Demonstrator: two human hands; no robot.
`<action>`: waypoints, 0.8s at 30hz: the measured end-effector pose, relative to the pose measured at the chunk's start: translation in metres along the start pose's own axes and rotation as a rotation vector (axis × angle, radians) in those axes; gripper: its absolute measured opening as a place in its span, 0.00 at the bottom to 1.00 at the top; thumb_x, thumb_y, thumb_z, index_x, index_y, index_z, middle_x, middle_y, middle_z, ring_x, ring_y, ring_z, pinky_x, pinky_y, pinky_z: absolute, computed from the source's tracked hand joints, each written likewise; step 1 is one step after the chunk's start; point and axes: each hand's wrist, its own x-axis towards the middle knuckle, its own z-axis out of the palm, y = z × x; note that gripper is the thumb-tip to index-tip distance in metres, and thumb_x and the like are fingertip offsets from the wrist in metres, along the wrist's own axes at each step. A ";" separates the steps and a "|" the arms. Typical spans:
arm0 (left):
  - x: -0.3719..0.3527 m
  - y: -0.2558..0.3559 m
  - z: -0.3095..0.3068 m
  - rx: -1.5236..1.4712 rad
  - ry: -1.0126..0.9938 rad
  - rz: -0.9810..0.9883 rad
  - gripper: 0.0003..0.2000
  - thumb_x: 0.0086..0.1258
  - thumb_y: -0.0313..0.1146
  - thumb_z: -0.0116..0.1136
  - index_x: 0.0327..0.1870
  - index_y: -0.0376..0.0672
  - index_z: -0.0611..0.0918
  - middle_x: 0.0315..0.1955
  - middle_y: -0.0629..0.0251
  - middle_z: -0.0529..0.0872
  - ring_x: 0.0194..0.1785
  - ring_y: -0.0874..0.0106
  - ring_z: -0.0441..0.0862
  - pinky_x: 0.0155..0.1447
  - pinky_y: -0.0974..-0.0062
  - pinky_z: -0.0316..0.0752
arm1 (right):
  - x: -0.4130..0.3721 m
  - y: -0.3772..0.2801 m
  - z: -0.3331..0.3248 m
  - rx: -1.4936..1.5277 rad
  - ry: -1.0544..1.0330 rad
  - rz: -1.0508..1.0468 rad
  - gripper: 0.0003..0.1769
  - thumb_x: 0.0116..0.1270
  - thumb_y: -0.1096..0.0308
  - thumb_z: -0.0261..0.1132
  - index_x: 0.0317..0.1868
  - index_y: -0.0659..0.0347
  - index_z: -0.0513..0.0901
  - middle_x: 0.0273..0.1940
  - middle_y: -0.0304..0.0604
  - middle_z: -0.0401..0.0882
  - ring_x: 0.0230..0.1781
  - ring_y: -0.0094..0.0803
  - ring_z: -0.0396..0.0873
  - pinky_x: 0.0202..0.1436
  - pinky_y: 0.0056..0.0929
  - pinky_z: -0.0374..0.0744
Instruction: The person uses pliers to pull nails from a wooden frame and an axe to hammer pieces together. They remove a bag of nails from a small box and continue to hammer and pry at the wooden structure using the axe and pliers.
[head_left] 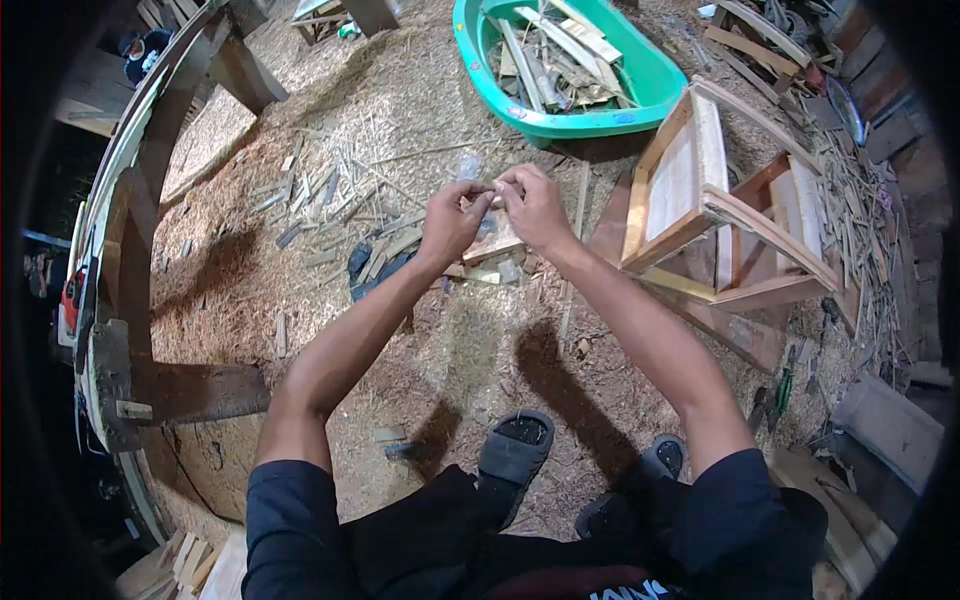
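Note:
My left hand (455,220) and my right hand (538,208) meet in front of me, fingertips almost touching. Both are closed in a pinch. Whatever lies between the fingers is too small to make out. Just below them, on the sawdust-covered ground, is a light wooden block (492,246), partly hidden by the hands. A clear plastic item (468,165) shows just beyond my left hand. Left of the block, a dark plastic bag (359,262) lies among wood offcuts (398,243).
A green plastic tub (590,122) full of wood scraps stands ahead. At right sits a wooden frame with legs (715,205), with green-handled pliers (785,388) nearer me. A heavy wooden bench (205,390) borders the left. Thin wood strips (345,185) litter the ground.

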 end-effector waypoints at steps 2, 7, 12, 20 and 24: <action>0.013 0.023 -0.001 -0.033 0.043 0.126 0.09 0.67 0.30 0.66 0.45 0.37 0.87 0.32 0.67 0.89 0.36 0.78 0.81 0.41 0.76 0.74 | 0.012 -0.025 -0.020 -0.013 0.061 -0.096 0.08 0.67 0.70 0.63 0.37 0.68 0.83 0.40 0.54 0.80 0.41 0.51 0.80 0.46 0.43 0.77; 0.047 0.134 -0.004 -0.210 0.016 0.167 0.08 0.65 0.30 0.69 0.42 0.36 0.88 0.31 0.67 0.88 0.33 0.81 0.79 0.38 0.79 0.74 | 0.040 -0.096 -0.107 -0.101 0.133 -0.230 0.08 0.67 0.69 0.64 0.35 0.66 0.84 0.38 0.55 0.81 0.42 0.51 0.81 0.48 0.42 0.77; 0.078 0.213 0.044 -0.432 -0.090 0.285 0.10 0.68 0.32 0.68 0.42 0.34 0.86 0.31 0.69 0.87 0.35 0.83 0.80 0.40 0.82 0.75 | 0.042 -0.119 -0.204 -0.211 0.310 -0.371 0.13 0.70 0.62 0.64 0.38 0.66 0.84 0.37 0.50 0.83 0.38 0.39 0.83 0.38 0.34 0.79; -0.001 0.329 0.214 -0.871 -0.290 0.172 0.09 0.77 0.36 0.56 0.44 0.39 0.81 0.32 0.69 0.82 0.32 0.80 0.77 0.35 0.80 0.74 | -0.070 -0.109 -0.365 -0.213 0.836 -0.011 0.14 0.73 0.61 0.62 0.43 0.66 0.82 0.33 0.41 0.83 0.34 0.26 0.79 0.41 0.28 0.77; -0.074 0.322 0.328 -1.007 -0.472 0.114 0.06 0.75 0.33 0.60 0.43 0.40 0.82 0.31 0.72 0.82 0.32 0.83 0.74 0.34 0.82 0.70 | -0.182 -0.051 -0.417 -0.448 1.129 0.137 0.13 0.74 0.63 0.61 0.41 0.66 0.80 0.30 0.37 0.79 0.32 0.24 0.74 0.40 0.27 0.74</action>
